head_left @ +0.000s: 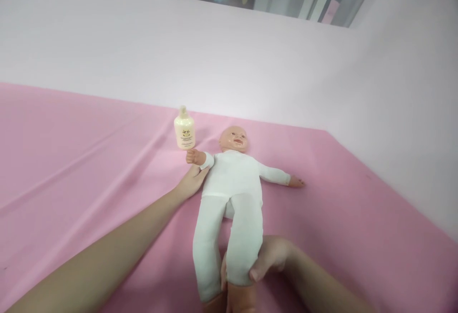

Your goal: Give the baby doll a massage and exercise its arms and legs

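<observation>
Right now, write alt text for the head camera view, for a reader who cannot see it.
A baby doll in a white bodysuit lies face up on a pink cloth-covered surface. The left hand touches its arm near the shoulder and the right hand grips its lower leg. A cream plastic pump bottle stands beside the doll's head.

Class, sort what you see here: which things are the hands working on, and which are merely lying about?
In hand:
doll, lying on its back
left hand, at the doll's raised arm
right hand, gripping the doll's lower leg

Lying about:
cream pump bottle, upright beside the doll's head
pink sheet
</observation>
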The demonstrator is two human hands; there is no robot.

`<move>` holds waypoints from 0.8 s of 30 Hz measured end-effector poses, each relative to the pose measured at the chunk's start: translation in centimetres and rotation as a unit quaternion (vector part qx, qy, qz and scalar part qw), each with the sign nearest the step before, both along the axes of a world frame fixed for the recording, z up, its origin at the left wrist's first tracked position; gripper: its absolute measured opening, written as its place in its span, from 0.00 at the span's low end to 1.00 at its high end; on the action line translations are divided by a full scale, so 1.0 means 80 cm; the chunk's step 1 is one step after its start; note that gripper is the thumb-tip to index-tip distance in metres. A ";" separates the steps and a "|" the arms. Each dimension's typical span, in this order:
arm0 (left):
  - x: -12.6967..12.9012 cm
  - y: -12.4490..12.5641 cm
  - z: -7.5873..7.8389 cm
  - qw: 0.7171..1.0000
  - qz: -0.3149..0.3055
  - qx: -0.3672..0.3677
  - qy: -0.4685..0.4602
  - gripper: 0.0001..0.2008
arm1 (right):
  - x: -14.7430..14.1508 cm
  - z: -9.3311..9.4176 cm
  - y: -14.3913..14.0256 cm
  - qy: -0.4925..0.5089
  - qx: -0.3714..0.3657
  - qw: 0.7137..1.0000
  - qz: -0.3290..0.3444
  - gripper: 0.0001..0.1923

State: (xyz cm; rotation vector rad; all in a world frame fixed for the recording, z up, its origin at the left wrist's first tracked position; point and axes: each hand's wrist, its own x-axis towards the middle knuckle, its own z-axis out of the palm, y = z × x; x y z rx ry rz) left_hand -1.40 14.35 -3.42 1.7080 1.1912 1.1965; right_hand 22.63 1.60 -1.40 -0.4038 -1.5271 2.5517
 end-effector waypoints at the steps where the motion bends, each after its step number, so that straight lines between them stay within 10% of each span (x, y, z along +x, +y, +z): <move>1: 0.000 0.000 0.000 1.000 0.005 -0.002 -0.007 0.23 | 0.000 0.000 0.002 -0.004 -0.003 1.000 0.017 0.34; 14: 0.001 -0.003 0.005 1.000 0.023 -0.001 -0.001 0.25 | -0.018 0.026 0.028 0.051 0.097 0.963 0.245 0.28; 18: 0.002 -0.011 0.011 0.998 -0.016 0.051 0.031 0.23 | -0.010 -0.002 0.013 0.128 -0.056 0.989 0.047 0.30; 24: -0.003 -0.019 0.015 0.979 -0.083 0.149 0.114 0.28 | -0.006 0.000 0.011 0.177 -0.188 0.935 -0.242 0.26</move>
